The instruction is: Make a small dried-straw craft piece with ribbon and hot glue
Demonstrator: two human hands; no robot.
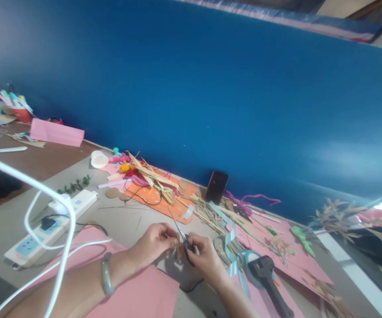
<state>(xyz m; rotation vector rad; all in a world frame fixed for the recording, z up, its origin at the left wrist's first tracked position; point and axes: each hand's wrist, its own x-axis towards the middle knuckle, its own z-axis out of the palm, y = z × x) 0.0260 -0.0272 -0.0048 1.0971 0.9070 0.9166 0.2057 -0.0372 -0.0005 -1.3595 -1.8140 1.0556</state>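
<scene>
My right hand point(207, 258) grips the dark handles of a pair of scissors point(179, 228), whose blades point up and to the left. Close beside the scissors, my left hand point(153, 247) has its thumb and fingers pinched together. What it holds is too small and blurred to name; some thin pale strands point(177, 253) show just below the fingertips. A bangle circles my left wrist. Under my left forearm lies a sheet of pink paper point(144, 293) on the grey table.
A white power strip point(28, 247) and a looping white cable point(70, 221) are at left. Dried stalks point(156, 174) lie on orange paper point(144, 194). A phone point(216, 187) leans on the blue partition point(211, 88). At right are blue ribbon point(230, 236) and a black-handled tool point(270, 282).
</scene>
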